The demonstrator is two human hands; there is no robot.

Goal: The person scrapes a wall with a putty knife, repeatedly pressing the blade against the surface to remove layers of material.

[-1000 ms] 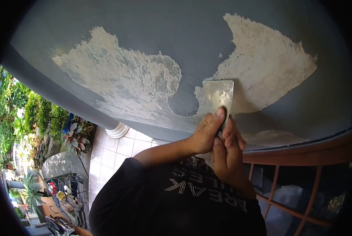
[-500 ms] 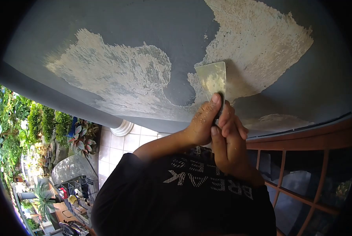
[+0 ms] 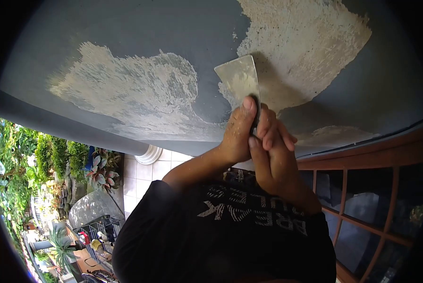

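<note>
My left hand (image 3: pixel 238 130) is closed around the handle of a putty knife (image 3: pixel 240 77), thumb pressed at the base of the blade. Against it, my right hand (image 3: pixel 278 158) is also closed round the lower handle, most of which the fingers hide. The broad metal blade, smeared with pale residue, points up at the grey painted surface (image 3: pixel 173 28). Its edge is at the border of a rough pale bare patch (image 3: pixel 310 52), where the paint is off. Another scraped patch (image 3: pixel 140 89) spreads to the left. Small crumbs cling to my left hand and forearm.
A brown-framed window (image 3: pixel 343 193) with dark panes stands at the right. To the left are a round column (image 3: pixel 70 120) with a white moulded end (image 3: pixel 149 154), pale floor tiles (image 3: pixel 137 174), garden plants (image 3: pixel 13 160) and a wire basket (image 3: pixel 98 240) with items in it.
Both hands and the putty knife have moved up and slightly left, carrying the blade over the narrow strip of grey paint. The blade is tilted a little more to the left.
</note>
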